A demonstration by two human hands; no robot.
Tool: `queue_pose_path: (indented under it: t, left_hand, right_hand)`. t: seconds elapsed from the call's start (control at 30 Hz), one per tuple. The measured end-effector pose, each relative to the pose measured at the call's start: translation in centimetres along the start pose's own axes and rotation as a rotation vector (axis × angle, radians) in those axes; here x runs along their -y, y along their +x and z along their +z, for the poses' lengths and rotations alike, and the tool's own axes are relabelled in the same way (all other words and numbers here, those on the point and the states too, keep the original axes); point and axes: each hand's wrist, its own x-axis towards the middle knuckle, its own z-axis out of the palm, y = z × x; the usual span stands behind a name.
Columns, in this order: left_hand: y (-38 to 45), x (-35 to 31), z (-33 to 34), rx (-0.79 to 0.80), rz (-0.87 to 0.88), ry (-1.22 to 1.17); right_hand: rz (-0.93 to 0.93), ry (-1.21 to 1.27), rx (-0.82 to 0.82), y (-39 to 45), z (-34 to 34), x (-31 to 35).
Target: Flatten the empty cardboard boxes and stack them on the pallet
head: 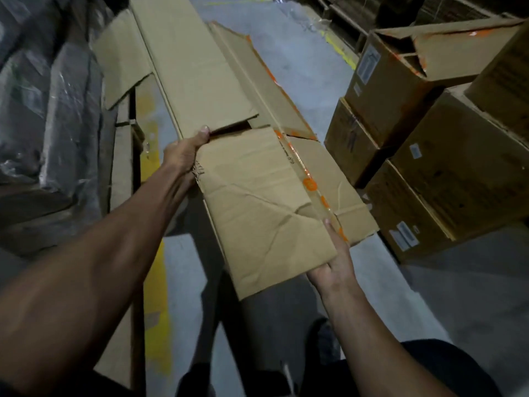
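Left hand [183,151], arm stretched forward, thumb hooked over the far left edge of a flattened cardboard box [263,204], fingers hidden beneath. Right hand [333,262], palm turned up, supporting the box's near right corner, thumb lying along the orange-taped edge, fingers underneath. Box held tilted above the grey floor [309,81], creased panel facing up, far flaps overlapping a long flat cardboard sheet [189,61]. Stacked closed cartons [446,173] to the right; plastic-wrapped goods [51,96] to the left.
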Motion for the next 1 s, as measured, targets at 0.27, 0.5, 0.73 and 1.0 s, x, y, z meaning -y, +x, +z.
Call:
queue_pose_path:
  t: [0.27,0.5,0.73,1.0]
  left_hand:
    - [4.3,6.1,-2.2,0.09,-0.278,0.176]
    - [-10.4,11.6,-5.9,0.169,-0.705,0.165]
    - [-9.7,12.4,-7.1,-0.033,-0.551,0.177]
    - [-15.7,9.1,-8.9,-0.012,-0.522,0.439]
  right_hand:
    - [-0.003,-0.072,-0.167,2.9,1.0,-0.4]
    - [0.054,-0.263,-0.192,3.5,0.3,-2.7]
    - [0.065,-0.214,-0.17,2.6,0.8,-2.2]
    - [-0.012,-0.247,-0.14,2.4,1.0,-1.6]
